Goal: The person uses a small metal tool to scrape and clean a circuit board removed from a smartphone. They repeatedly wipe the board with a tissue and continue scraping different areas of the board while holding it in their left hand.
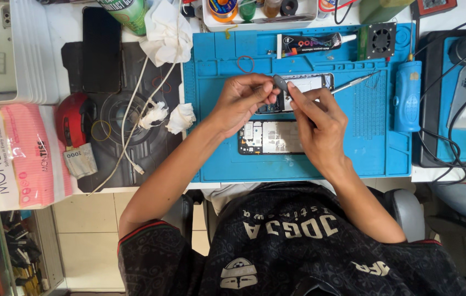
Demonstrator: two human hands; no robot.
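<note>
- White plastic tray stack [30,55], far left edge of the bench; a phone-sized device lies in it.
- Pink-and-white tissue pack [19,159], lying below the trays, partly over the bench edge.
- Red computer mouse [71,118] on the dark desk pad [151,142]; a black phone [101,49] lies face down above it.
- Crumpled tissues [181,118] and a white cable [134,118] on the dark pad, just left of the blue mat.
- Blue silicone repair mat [364,148], centre of the bench; all hand work happens over it.
- Left hand [238,101]: closed in a pinch on the small dark grey part [280,83], held above the mat over the upper phone.
- Small dark grey part: oval, between the fingertips of both hands, clear of the mat. Judgement: a light, steady two-point pinch close over the mat suits it, so a slip stays on the mat.
- Opened phone [305,86], back up, directly beneath the part; second phone frame [270,137] nearer the body, circuit board exposed.
- Right hand [320,123]: fingers extended, tips closed on the same part from the right.
- Tweezers [353,83], lying right of the upper phone.
- Black adhesive tube [315,43] and small black fan [381,39], along the mat's top edge.
- Blue electric screwdriver [407,96], on the mat's right edge.
</note>
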